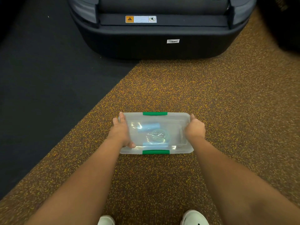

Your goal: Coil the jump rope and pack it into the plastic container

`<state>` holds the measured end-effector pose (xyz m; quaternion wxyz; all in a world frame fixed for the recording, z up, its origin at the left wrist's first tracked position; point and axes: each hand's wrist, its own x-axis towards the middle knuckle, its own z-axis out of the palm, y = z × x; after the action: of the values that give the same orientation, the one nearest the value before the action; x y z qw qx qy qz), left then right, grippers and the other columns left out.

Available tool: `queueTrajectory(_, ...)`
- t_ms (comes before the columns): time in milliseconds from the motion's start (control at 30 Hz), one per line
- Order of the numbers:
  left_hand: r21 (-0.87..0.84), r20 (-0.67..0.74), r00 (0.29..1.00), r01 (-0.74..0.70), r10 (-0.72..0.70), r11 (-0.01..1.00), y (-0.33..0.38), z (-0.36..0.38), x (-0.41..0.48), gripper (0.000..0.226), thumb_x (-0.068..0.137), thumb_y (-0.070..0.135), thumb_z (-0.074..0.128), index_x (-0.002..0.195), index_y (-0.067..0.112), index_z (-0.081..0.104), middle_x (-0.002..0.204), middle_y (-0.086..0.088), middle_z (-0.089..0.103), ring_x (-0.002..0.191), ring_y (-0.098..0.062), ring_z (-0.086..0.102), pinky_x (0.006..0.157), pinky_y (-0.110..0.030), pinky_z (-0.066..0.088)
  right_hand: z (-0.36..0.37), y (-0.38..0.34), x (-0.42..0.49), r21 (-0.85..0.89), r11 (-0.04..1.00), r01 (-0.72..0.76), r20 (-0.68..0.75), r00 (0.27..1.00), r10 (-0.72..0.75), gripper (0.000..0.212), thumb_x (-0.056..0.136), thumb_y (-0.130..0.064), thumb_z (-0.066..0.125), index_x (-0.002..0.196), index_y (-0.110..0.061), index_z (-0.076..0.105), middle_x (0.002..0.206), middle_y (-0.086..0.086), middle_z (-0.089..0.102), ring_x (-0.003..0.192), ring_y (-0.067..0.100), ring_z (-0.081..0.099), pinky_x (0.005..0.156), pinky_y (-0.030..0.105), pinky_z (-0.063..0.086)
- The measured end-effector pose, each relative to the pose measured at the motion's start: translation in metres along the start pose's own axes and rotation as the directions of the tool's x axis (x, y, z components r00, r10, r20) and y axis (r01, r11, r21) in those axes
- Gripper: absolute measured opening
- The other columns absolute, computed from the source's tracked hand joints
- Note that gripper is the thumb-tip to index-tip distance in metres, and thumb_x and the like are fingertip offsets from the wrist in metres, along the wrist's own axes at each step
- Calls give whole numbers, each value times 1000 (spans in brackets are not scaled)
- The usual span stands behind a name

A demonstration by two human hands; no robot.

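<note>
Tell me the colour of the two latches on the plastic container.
Green. The latches show best in the head view, one on each long edge.

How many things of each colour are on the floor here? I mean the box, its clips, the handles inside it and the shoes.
Clear plastic container: 1
Green clips: 2
Blue jump rope handles, seen through the lid: 2
White shoes: 2
Total: 7
</note>
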<state>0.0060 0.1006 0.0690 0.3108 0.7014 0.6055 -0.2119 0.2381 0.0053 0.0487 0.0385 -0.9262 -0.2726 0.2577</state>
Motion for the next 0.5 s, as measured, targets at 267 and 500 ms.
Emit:
queueTrajectory(267,18,6,1000,13,-13,1000,1,-1,1,145,55,24,90,146,15,-21,155,-16,1,138,-41,28,109,-50,29,1,-6,-3,-32,999,-16,45,999,17,61,92,-2,40,149,-8,20,137,22,46,122,38,48,96,46,46)
queueTrajectory(500,34,40,998,55,-56,998,11,-9,2,136,62,26,87,147,8,-17,153,-18,5,138,-40,24,110,-48,28,1,-22,-18,-169,981,95,61,994,-85,69,94,-22,42,151,-7,5,150,19,24,136,35,26,108,46,32)
